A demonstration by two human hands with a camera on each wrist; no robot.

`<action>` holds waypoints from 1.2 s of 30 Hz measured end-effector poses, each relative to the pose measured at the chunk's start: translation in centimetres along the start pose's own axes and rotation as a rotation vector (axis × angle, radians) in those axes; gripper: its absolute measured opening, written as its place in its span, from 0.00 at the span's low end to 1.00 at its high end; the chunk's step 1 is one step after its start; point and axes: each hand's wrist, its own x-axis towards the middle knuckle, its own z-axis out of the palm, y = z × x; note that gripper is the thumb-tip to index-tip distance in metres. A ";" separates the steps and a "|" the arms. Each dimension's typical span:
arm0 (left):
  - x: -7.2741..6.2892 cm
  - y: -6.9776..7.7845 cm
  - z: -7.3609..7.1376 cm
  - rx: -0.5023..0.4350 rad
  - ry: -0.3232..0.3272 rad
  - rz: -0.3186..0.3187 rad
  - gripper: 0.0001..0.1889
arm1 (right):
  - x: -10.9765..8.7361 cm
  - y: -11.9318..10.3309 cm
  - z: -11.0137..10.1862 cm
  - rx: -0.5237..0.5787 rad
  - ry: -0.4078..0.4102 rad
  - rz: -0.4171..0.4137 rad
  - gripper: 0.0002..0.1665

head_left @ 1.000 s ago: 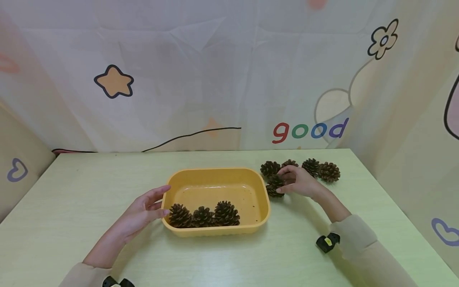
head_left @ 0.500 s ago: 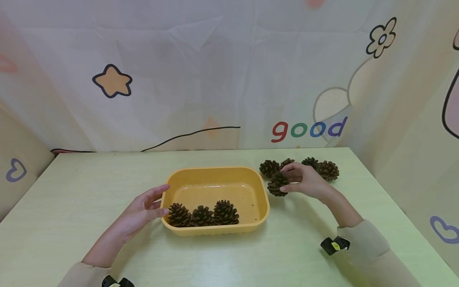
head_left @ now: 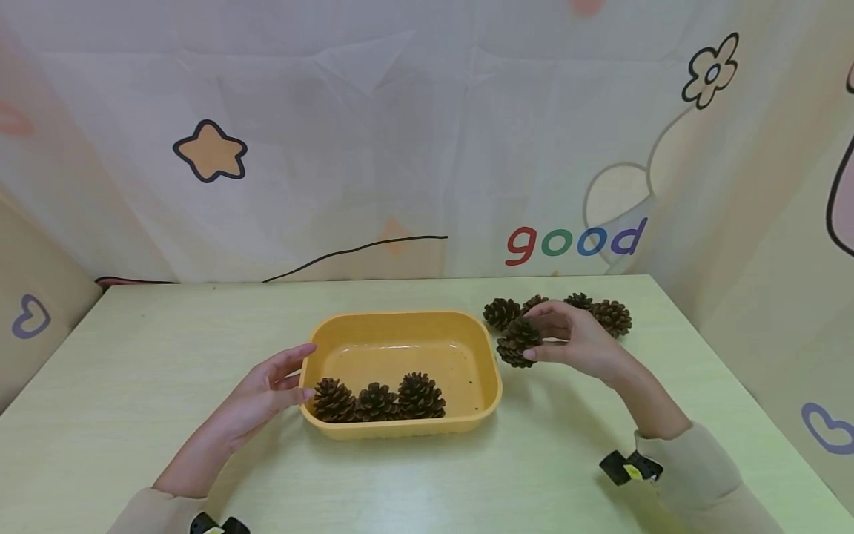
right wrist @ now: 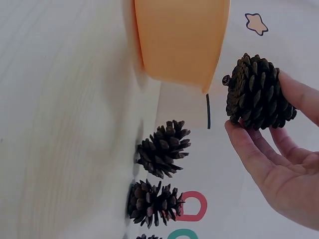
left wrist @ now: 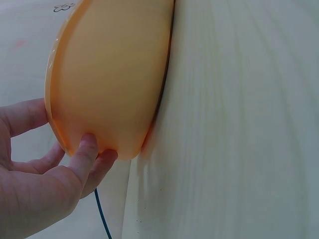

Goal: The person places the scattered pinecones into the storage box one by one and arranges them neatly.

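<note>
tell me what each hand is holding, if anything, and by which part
The right hand holds a pine cone by its scaly sides, in the fingers. The left hand holds the yellow tray by its left end.

I'm seeing 8 pinecones (head_left: 517,344): holding 1, 3 sitting in 1 yellow tray (head_left: 407,428), 4 lying on 1 table (head_left: 167,356). Wearing 2 black wrist devices (head_left: 622,469).

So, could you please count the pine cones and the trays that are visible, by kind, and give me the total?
Pine cones: 8 visible (3 in the yellow tray, 1 in the right hand, 4 on the table)
Trays: 1
Total: 9
</note>
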 end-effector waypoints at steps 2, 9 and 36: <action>0.0 0.0 0.0 0.001 0.000 0.000 0.36 | -0.1 -0.2 0.2 0.010 -0.003 -0.007 0.31; 0.0 0.0 0.0 0.001 0.002 0.000 0.36 | -0.3 -0.9 0.9 0.038 -0.030 -0.032 0.31; 0.0 0.0 0.0 0.004 -0.004 0.003 0.37 | 1.0 -2.3 4.4 0.103 -0.189 -0.115 0.30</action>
